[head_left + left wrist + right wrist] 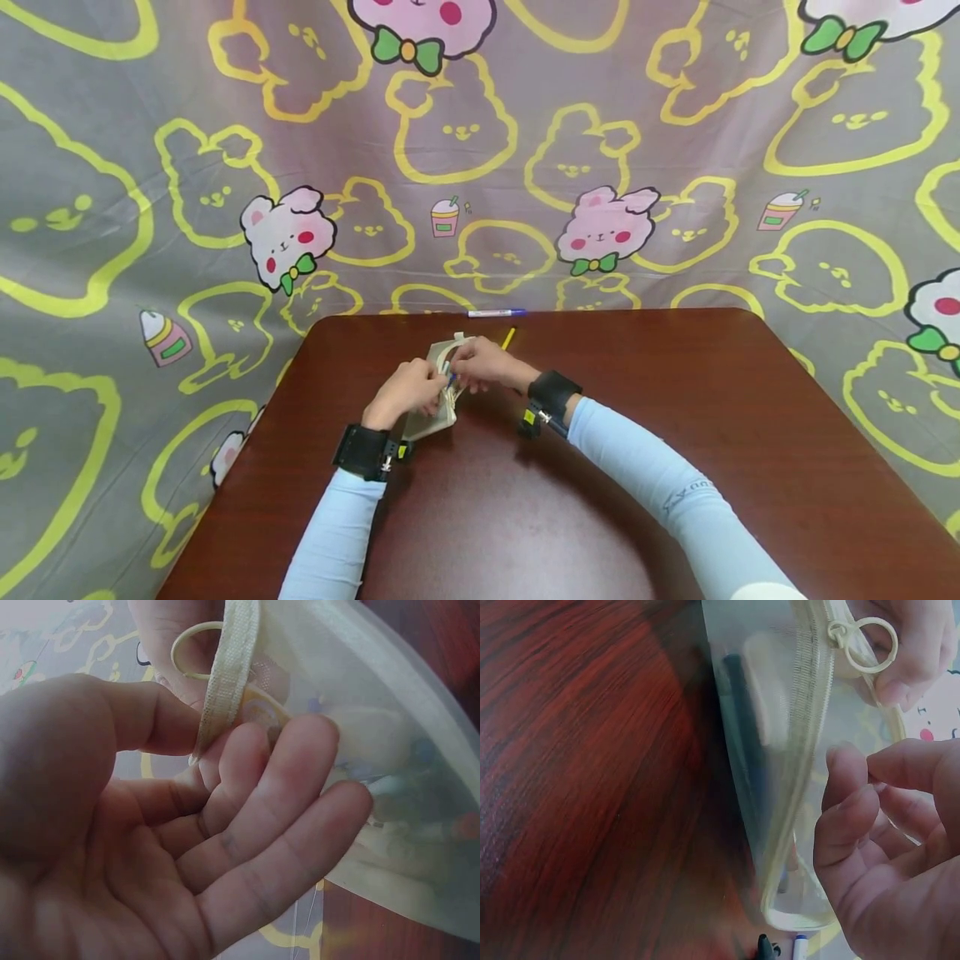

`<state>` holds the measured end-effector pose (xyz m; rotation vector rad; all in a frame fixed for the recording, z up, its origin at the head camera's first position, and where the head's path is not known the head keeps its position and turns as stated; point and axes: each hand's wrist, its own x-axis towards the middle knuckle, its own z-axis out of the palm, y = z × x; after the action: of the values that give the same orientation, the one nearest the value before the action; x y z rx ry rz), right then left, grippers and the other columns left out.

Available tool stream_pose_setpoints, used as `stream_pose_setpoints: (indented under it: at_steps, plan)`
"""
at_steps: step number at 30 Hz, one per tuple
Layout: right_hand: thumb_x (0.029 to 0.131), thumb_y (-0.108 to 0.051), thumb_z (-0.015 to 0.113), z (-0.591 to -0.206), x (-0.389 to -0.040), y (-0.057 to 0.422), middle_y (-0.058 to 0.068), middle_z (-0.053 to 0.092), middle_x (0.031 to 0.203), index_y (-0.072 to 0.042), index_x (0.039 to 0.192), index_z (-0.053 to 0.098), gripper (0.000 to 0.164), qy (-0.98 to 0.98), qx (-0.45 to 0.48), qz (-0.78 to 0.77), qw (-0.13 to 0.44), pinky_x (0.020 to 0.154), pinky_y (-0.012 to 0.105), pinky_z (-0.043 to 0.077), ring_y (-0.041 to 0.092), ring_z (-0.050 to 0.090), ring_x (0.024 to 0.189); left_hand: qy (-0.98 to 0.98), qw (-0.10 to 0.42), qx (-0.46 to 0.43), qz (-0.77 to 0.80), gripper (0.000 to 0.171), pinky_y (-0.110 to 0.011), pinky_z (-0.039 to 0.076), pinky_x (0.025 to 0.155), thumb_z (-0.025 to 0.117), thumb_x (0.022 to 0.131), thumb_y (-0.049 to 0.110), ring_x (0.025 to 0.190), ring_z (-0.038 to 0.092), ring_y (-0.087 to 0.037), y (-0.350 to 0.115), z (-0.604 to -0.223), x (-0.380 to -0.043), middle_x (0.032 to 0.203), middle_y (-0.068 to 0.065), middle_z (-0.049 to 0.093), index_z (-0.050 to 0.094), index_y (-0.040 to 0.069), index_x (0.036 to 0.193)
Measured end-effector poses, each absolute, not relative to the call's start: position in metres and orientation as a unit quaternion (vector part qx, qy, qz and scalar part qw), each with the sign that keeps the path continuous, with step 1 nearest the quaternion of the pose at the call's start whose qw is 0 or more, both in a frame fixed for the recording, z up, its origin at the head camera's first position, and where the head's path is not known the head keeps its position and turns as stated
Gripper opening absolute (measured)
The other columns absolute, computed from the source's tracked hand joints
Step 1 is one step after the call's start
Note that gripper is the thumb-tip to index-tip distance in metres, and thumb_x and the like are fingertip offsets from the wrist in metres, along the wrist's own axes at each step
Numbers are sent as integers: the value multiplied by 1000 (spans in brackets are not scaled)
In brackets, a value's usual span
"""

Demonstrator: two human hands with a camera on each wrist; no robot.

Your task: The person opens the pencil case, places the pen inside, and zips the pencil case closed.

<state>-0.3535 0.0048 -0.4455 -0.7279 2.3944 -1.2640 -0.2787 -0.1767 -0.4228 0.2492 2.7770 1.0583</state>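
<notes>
Pouch [810, 712] in high head, close wrist views

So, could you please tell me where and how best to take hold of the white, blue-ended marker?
Probably mid-length: pinch the slim, white, blue-ended marker across its width from above and the near side, since it lies lengthwise along the far edge of the reddish-brown table.

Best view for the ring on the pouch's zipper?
Right wrist: the ring shows whole there, unobstructed, and you see where it joins the zipper. Left wrist shows only part of a ring, the rest hidden by the edge of the pouch. In the head view it's too small to make out.
</notes>
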Motion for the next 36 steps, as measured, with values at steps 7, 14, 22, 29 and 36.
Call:
stream_pose_setpoints:
  at_steps: [7, 14, 22, 29, 36]
  plan:
    - [95, -18, 59, -445, -354, 11, 18, 69, 73, 2, 104, 70, 25, 846, -251, -444, 158, 49, 38, 52, 18, 60, 50, 928, 80, 85, 355, 26, -34, 58, 57, 52, 94, 21, 59, 68, -17, -177, -422, -278, 66, -5, 68, 57, 8, 73]
    - [95, -17, 57, -443, -358, 21, 24, 70, 80, 2, 104, 70, 25, 851, -246, -437, 156, 52, 42, 54, 23, 64, 53, 929, 86, 74, 352, 27, -37, 59, 60, 54, 95, 23, 59, 67, -17, -178, -423, -278, 68, -5, 68, 58, 8, 73]
    - [93, -18, 57, -439, -363, 32, 22, 69, 76, 6, 99, 66, 27, 847, -216, -465, 140, 47, 30, 50, 15, 58, 50, 929, 81, 71, 355, 26, -34, 58, 57, 54, 95, 21, 57, 67, -17, -179, -423, -279, 67, -6, 67, 57, 7, 72]
    - [95, -20, 55, -439, -366, 45, 25, 70, 84, 6, 102, 67, 30, 857, -208, -453, 132, 46, 27, 48, 16, 60, 52, 927, 77, 73, 359, 27, -33, 58, 56, 53, 95, 19, 56, 67, -16, -180, -421, -277, 67, -6, 67, 55, 8, 70]
    - [92, -18, 57, -442, -372, 55, 16, 69, 75, 3, 101, 68, 26, 864, -187, -451, 124, 45, 25, 46, 15, 58, 50, 931, 71, 75, 350, 29, -33, 57, 55, 54, 94, 20, 55, 66, -16, -180, -420, -277, 65, -5, 66, 54, 9, 68]
